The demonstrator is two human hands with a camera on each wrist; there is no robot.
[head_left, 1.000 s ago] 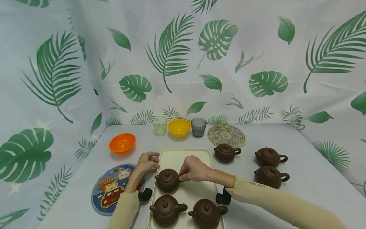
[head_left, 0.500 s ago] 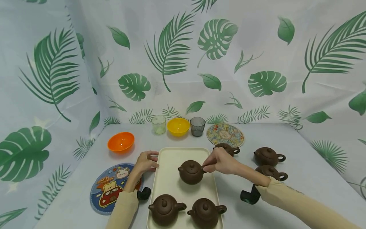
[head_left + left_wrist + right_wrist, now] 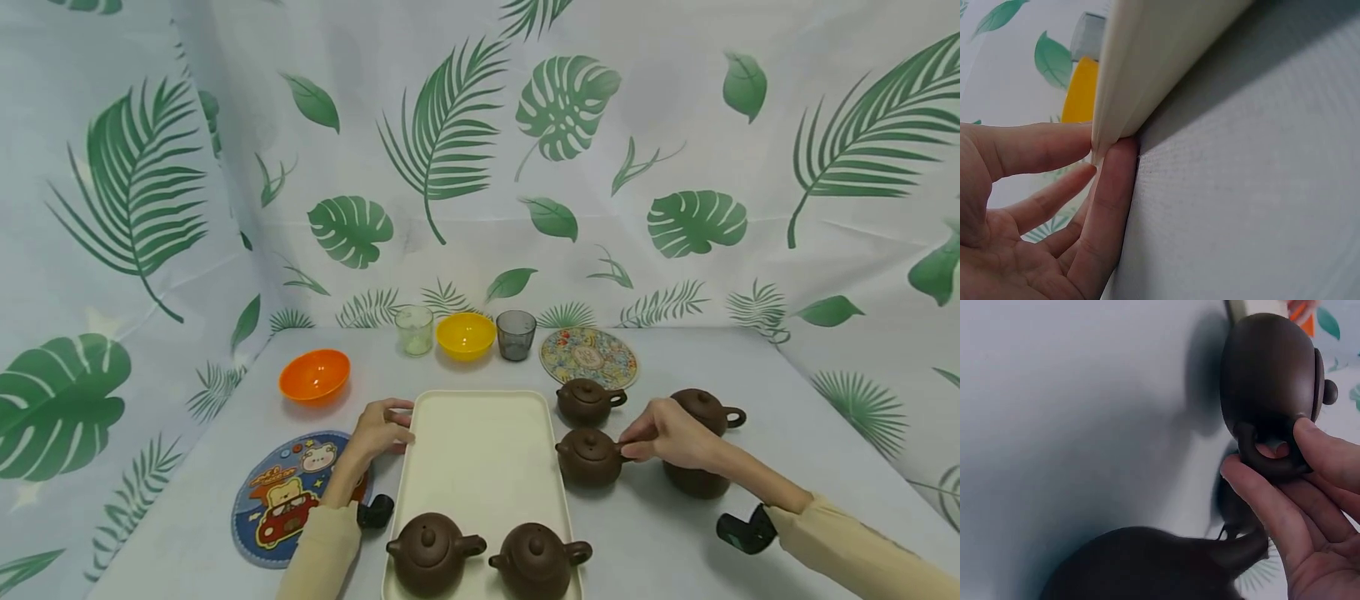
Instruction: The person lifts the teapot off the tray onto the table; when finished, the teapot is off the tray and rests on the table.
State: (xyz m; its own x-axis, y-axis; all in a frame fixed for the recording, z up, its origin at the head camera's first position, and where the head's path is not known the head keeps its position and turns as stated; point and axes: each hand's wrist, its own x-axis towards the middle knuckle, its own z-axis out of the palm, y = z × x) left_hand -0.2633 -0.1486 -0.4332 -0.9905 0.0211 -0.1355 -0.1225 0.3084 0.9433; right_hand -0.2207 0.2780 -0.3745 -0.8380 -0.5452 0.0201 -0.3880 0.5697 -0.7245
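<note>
My right hand (image 3: 671,435) pinches the looped handle of a dark brown teapot (image 3: 589,458), just right of the cream tray (image 3: 480,450). In the right wrist view, thumb and fingers close round that teapot's (image 3: 1269,375) handle, and a shadow falls on the cloth beside it. At the tray's left edge is my left hand (image 3: 381,431); in the left wrist view its fingers (image 3: 1041,148) grip the rim of the tray (image 3: 1147,62) from both sides. Two more brown teapots, one on the left (image 3: 431,554) and one on the right (image 3: 538,560), stand on the tray's near end.
Another teapot (image 3: 587,402) stands behind the held one. Two teapots farther right, the rear one (image 3: 703,408) and the front one (image 3: 693,482), are partly behind my right hand. An orange bowl (image 3: 315,375), yellow bowl (image 3: 466,339), two glasses, a floral mat (image 3: 588,354) and a cartoon mat (image 3: 281,492) surround the tray.
My right hand has carried the teapot from the tray's left side across to the right, past the tray's edge. The left hand stays at the tray's edge.
</note>
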